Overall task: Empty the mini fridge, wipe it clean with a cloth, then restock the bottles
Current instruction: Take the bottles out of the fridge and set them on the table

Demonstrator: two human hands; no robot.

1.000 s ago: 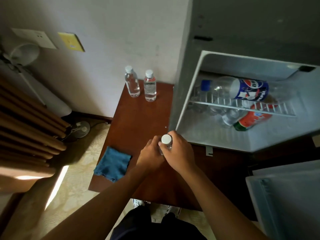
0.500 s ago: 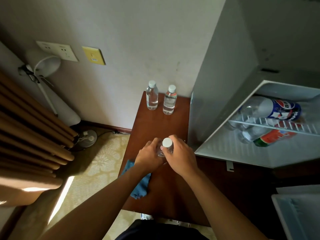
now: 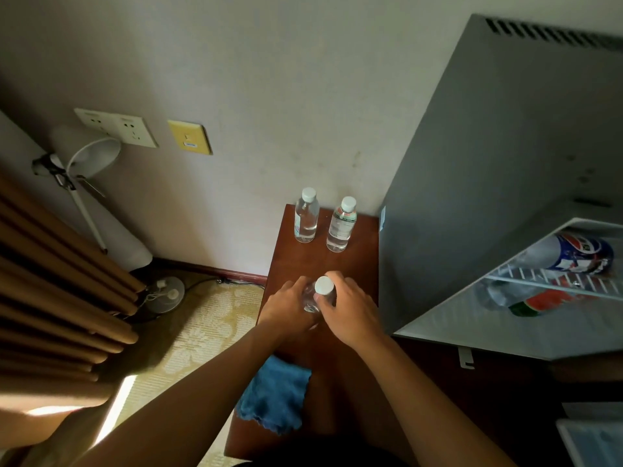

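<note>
Dark wooden desk [image 3: 337, 382] beside the open fridge [image 3: 472, 163]. Nearest me, a blue cloth [image 3: 274, 397] lies at the desk's left edge. Beyond it, my left grip [image 3: 286, 306] and right grip [image 3: 349, 313] are both clamped on one upright white-capped bottle [image 3: 318, 296]. Farther back, two more water bottles [image 3: 306, 215] stand near the wall. To the right, a Pepsi bottle [image 3: 573, 254] lies on the fridge's wire shelf [image 3: 553, 278].

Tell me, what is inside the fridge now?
In the fridge, a Pepsi bottle lies on the wire shelf. Below it lie a clear bottle and one with a red label. The frame edge hides the right part.
</note>
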